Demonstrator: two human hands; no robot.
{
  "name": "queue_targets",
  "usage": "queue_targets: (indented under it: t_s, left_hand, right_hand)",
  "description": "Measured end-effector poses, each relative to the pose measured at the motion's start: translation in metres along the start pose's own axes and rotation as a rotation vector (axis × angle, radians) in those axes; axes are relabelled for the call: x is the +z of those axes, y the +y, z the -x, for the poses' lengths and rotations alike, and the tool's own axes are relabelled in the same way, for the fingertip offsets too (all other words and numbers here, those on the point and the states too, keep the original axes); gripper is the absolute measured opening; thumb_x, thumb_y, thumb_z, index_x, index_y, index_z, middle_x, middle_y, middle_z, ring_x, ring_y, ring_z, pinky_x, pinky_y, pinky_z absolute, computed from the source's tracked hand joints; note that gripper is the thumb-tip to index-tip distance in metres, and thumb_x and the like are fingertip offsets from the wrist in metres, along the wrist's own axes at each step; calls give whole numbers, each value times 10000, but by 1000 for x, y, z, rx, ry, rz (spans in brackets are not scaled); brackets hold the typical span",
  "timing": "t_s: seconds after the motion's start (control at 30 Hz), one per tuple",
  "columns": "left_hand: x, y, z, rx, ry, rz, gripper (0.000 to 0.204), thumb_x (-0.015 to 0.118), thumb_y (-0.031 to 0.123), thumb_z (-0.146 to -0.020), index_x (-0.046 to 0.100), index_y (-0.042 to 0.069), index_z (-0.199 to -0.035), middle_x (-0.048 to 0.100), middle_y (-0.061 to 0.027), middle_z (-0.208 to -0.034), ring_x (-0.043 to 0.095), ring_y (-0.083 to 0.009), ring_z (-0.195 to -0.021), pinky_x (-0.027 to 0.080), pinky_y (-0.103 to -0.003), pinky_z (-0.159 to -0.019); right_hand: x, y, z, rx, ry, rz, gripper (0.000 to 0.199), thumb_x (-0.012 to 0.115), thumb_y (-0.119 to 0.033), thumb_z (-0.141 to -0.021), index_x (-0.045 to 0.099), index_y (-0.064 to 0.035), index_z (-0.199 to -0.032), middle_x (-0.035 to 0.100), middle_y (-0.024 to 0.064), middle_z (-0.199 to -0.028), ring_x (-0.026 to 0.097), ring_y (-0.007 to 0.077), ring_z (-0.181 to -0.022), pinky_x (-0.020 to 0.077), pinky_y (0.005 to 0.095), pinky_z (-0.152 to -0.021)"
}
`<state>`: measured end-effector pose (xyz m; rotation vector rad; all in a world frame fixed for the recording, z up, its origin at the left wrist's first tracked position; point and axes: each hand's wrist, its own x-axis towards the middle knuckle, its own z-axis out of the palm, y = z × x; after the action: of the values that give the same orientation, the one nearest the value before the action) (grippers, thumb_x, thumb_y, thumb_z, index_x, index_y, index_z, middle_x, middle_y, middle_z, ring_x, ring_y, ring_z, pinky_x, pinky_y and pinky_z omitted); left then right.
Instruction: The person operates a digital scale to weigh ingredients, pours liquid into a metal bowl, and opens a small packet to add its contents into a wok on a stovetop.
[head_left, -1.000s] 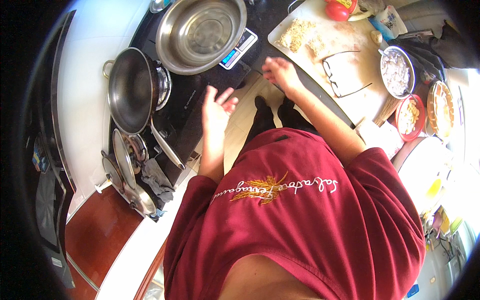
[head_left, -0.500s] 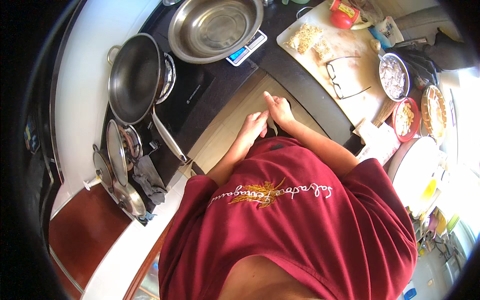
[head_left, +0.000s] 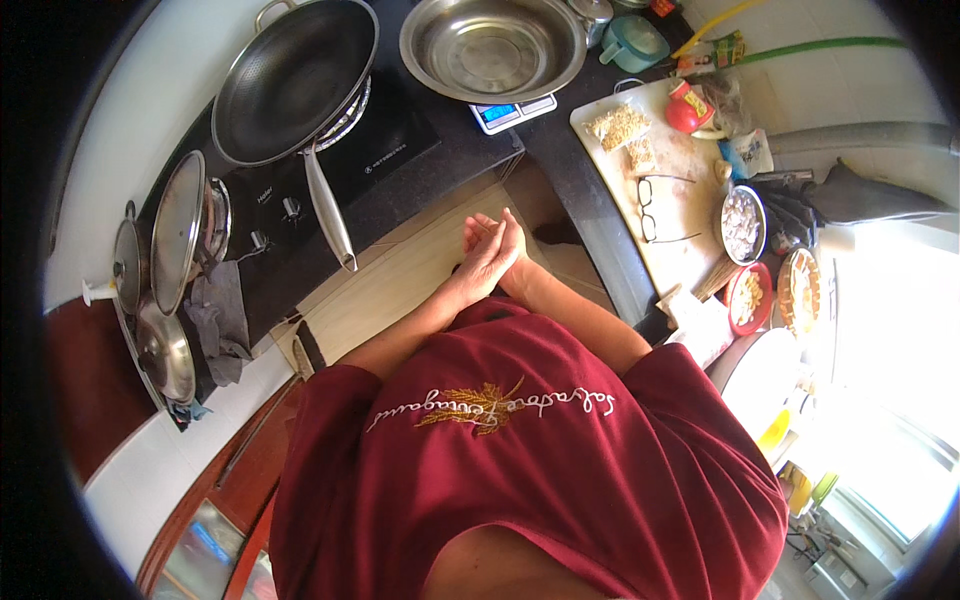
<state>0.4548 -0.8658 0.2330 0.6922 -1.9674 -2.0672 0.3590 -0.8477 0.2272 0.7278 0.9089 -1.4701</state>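
Observation:
My left hand (head_left: 484,262) and my right hand (head_left: 514,246) meet palm to palm in front of my waist, above the floor. Their fingers are stretched out and point away from me, and nothing shows between them. The palms are hidden where they touch. Closest to the hands is the counter edge, with the wok's long steel handle (head_left: 328,205) reaching toward me on the left. Ahead, a wide steel basin (head_left: 490,62) sits on a white kitchen scale (head_left: 518,112) with a lit blue display.
A dark wok (head_left: 295,85) rests on the black hob (head_left: 395,135); pot lids (head_left: 180,230) and a grey cloth (head_left: 220,315) lie left. A cutting board (head_left: 672,192) on the right carries glasses (head_left: 650,210) and bagged dry food (head_left: 618,125). Beside it stand a filled steel bowl (head_left: 742,224) and a red bowl (head_left: 750,300).
My hands have come from loosely touching to lying palm against palm with fingers stretched out. The view has shifted, showing more of the counter's far right corner.

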Motion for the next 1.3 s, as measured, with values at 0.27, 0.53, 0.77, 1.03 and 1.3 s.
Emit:
queue_targets:
  t_s: [0.27,0.53,0.77,1.03,1.3]
  left_hand:
    - [0,-7,-1,125,-145,-134,681,377,448,-905,191,-34,-1349,305,-198,-1328,294,-260,-1247,216,-338,-1020]
    - [36,-52,-6,32,100,-399,742,413,565,-828,296,-23,-1265,383,-247,-1203,359,-373,-1136,287,-442,-936]
    - [15,-23,7,68,-15,-99,800,395,535,-865,178,-82,-1325,346,-215,-1251,337,-285,-1187,292,-339,-968]
    - [15,-55,6,187,132,-219,646,489,479,-837,355,-32,-1209,431,-228,-1123,436,-350,-1041,366,-411,-841]
    - [18,-65,1,327,291,-280,439,590,371,-808,502,-7,-1013,522,-185,-893,534,-334,-798,433,-408,-639]
  right_hand:
    - [-1,9,25,-33,79,33,329,508,-438,-817,482,-111,-795,521,29,-721,484,195,-646,436,343,-625]
    - [-5,7,21,-89,57,124,310,502,-332,-845,349,-121,-677,362,24,-596,375,184,-546,374,336,-541]
    - [-13,9,11,-89,-6,254,274,507,-304,-835,361,-117,-697,367,18,-614,384,168,-559,398,334,-563]
    - [-3,21,16,-85,10,244,246,491,-250,-842,347,-119,-692,369,21,-612,379,168,-554,397,337,-552]
    - [1,20,18,-107,26,267,253,501,-258,-838,335,-126,-700,348,17,-590,362,164,-533,389,334,-538]
